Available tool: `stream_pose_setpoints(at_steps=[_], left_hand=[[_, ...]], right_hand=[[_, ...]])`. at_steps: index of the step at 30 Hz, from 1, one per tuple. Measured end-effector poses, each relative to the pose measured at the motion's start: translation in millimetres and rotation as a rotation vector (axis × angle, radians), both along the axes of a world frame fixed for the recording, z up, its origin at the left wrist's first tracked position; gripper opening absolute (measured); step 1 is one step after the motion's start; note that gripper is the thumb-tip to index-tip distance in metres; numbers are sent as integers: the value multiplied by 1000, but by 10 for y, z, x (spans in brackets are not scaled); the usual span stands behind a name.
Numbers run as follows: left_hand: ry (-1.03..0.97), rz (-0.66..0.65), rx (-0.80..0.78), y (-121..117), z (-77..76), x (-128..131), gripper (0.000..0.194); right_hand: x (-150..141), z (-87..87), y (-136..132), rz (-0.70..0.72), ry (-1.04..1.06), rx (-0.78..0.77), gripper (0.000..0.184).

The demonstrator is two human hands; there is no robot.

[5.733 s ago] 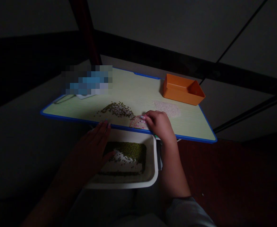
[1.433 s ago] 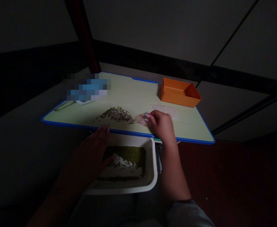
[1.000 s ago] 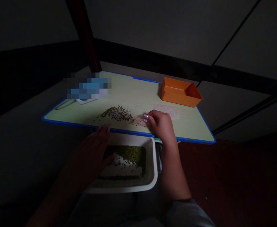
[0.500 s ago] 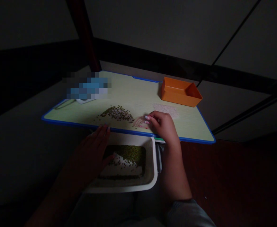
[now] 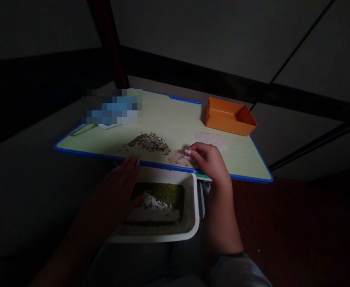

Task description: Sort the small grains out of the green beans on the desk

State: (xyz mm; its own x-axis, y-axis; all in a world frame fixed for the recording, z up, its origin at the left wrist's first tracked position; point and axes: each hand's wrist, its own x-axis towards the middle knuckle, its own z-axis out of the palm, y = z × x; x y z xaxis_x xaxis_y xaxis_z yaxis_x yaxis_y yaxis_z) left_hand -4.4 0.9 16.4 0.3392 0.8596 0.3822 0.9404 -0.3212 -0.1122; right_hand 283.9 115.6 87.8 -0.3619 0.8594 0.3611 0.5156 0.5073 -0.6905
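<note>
Where the mixed pile (image 5: 147, 141) lies: approx. 8 o'clock on the board (image 5: 169, 115) (12 = far edge); dark green beans + pale grains jumbled, few strays off its 9 o'clock side.
R hand (image 5: 209, 160): approx. 5 o'clock; thumb + fingertips pinched on the clear protractor, other fingers curled.
Clear protractor (image 5: 176, 158): btwn 5 & 6 o'clock, nr front edge, just beside the mixed pile; curved scale + pinkish marks. Flat or slightly lifted, can't tell.
L hand (image 5: 115, 183): approx. 7 o'clock; fingers extended, tips at the board's front edge, no grip visible; palm side hidden.
White basin (image 5: 163, 237): past 6 o'clock, below the front edge; green beans (image 5: 164, 192) banked on its 12 o'clock side, thin scatter nearer.
Pale patch (image 5: 210, 138): approx. 4 o'clock, spread thin, apart from the pile; no green seen in it.
Orange box (image 5: 229, 124): 2 o'clock, just behind the patch.
Progress: prob. part-way; pale patch + basin beans look separated (done), mixed pile w/ both kinds looks left. Exact share n/a, too dark.
</note>
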Motion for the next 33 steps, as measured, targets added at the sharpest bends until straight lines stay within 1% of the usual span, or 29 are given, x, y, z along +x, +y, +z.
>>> stream_pose_setpoints(at_steps=[5, 8, 13, 18, 22, 26, 29, 33], left_hand=[[5, -10, 5, -3, 19, 5, 85], [4, 1, 7, -7, 24, 8, 86], [9, 4, -1, -9, 14, 9, 86], [9, 15, -20, -2, -12, -4, 86], [-5, 20, -22, -16, 3, 1, 86], [-11, 13, -30, -20, 15, 7, 86], [-4, 8, -17, -8, 2, 5, 86], [3, 17, -19, -3, 1, 5, 85]], right_hand=[[-11, -10, 22, -124, -40, 50, 20], [-57, -15, 36, -150, -85, 65, 18], [-116, -7, 24, -106, -101, 66, 20], [-106, 11, -5, -50, -83, 34, 20], [-97, 11, -12, 10, -55, 22, 20], [-73, 13, -11, -24, -13, 60, 20], [-77, 19, -21, -61, -20, 61, 20], [-170, 26, -40, -52, -52, 58, 19]])
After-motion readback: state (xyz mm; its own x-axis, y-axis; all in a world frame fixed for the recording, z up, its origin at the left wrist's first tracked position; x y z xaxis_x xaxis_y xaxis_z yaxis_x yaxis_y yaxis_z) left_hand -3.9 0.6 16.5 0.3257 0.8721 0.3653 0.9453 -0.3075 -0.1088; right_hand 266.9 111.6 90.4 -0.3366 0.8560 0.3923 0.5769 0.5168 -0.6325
